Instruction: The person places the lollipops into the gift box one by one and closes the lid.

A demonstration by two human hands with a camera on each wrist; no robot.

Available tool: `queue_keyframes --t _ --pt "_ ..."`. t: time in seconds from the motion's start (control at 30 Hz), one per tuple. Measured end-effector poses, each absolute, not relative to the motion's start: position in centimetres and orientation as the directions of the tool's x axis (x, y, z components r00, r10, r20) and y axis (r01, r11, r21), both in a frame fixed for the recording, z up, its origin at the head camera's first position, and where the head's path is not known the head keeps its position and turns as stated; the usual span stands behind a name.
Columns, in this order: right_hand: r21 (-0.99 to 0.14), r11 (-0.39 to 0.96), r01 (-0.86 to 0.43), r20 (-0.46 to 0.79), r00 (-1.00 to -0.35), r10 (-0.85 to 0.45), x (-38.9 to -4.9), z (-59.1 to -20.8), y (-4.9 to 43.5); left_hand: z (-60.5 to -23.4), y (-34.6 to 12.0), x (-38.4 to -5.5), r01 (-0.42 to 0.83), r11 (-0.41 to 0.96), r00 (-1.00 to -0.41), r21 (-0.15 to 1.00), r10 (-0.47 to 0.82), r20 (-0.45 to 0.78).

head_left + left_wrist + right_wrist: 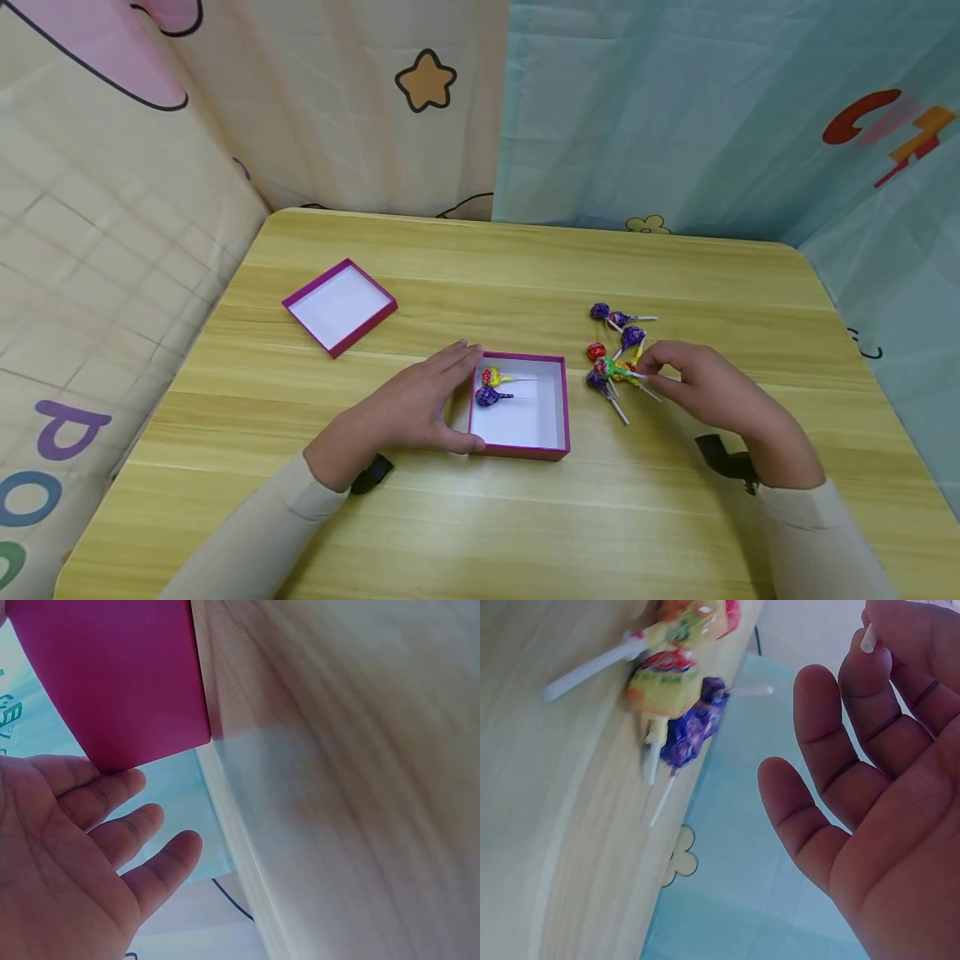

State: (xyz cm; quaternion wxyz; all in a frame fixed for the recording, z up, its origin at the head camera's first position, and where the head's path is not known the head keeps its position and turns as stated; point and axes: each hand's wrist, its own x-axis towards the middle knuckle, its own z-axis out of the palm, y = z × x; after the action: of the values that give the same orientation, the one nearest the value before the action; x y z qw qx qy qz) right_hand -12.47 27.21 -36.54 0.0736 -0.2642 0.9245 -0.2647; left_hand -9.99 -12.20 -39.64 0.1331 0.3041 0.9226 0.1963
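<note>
An open magenta box (567, 417) with a white inside stands in the middle of the table. A yellow lollipop (495, 377) and a purple lollipop (491, 397) lie at its left side. My left hand (423, 404) spans the box's left side, thumb at the near corner and fingers at the far corner, steadying it. To the right, my right hand (701, 385) pinches the white stick of a green lollipop (611, 367) between thumb and index finger, above the loose pile. In the right wrist view, the stick end (868, 639) pokes out between the fingertips.
The magenta lid (341, 308) lies upturned at the back left of the wooden table (465, 275). Several purple, red and yellow lollipops, among them a purple lollipop (633, 337) and a red lollipop (596, 352), lie piled right of the box. Curtains hang behind the table.
</note>
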Motion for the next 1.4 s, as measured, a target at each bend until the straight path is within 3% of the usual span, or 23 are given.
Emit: queue_keyframes --t 0.4,1.07,1.4 --pt "-0.539 0.680 -0.497 0.017 -0.814 -0.581 -13.0 -35.5 24.8 -39.6 -12.2 -10.0 0.523 0.733 -0.774 0.435 0.622 -0.117" --pt "-0.531 0.583 -0.615 0.012 -0.693 -0.721 -13.3 -34.9 18.3 -39.5 -12.2 -10.1 0.498 0.742 -0.781 0.449 0.609 -0.140" --pt "-0.481 0.542 -0.689 0.103 -0.659 -0.745 -12.7 -35.8 15.9 -39.5 -12.2 -10.0 0.498 0.741 -0.784 0.452 0.607 -0.131"
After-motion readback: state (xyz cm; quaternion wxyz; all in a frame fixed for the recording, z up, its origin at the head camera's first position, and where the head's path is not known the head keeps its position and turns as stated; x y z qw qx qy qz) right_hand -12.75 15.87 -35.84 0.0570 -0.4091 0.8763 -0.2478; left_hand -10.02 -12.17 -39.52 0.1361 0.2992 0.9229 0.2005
